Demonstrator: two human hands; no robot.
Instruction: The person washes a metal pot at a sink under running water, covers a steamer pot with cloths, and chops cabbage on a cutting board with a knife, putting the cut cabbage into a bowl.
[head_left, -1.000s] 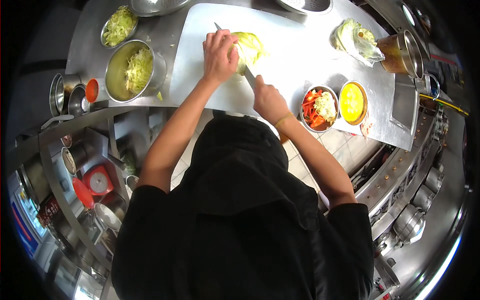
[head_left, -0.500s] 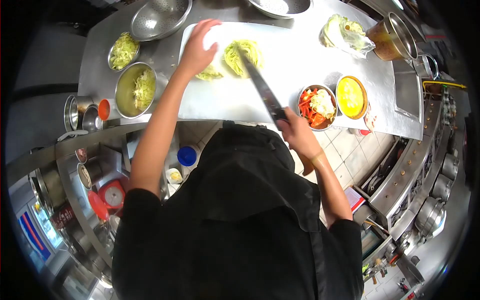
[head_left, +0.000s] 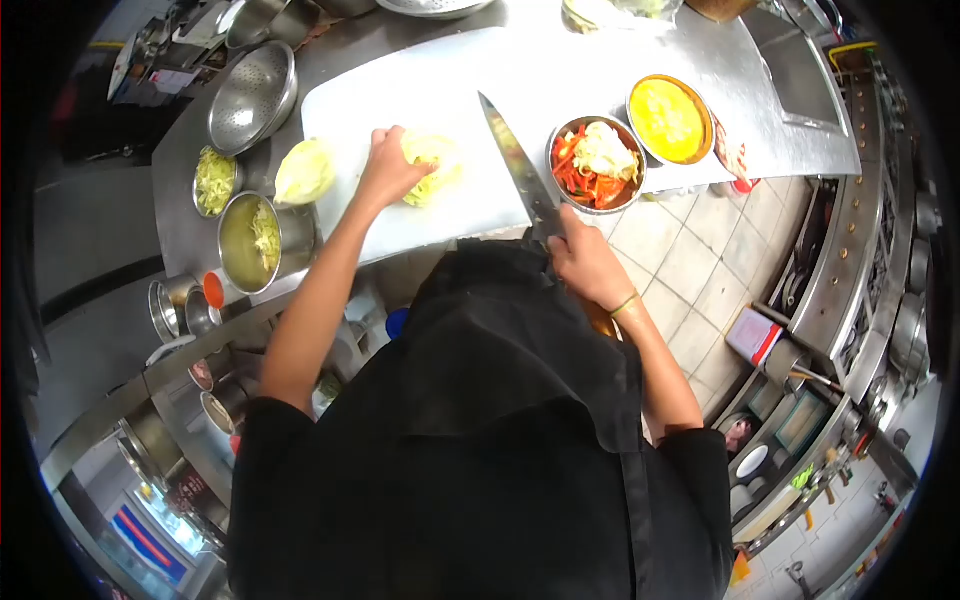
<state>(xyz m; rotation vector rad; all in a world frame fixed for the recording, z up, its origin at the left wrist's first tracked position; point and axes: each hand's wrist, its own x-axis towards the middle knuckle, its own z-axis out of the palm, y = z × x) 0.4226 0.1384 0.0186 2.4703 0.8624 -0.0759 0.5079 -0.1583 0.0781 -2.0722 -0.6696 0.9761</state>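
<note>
My left hand is closed round a pale green piece of lettuce on the white cutting board, thumb and fingers on its near side. A second lettuce piece rests at the board's left edge. In my right hand is the handle of a large kitchen knife. The blade points away from me over the right part of the board, apart from the lettuce.
On the left stand a steel pot and a small bowl with shredded greens, plus a colander. At right are a bowl of red pepper strips and pale shreds and a bowl of yellow liquid.
My left hand has come down from above the board and closed on the lettuce. The knife has moved off the lettuce to the right. One piece now lies at the board's left edge.
</note>
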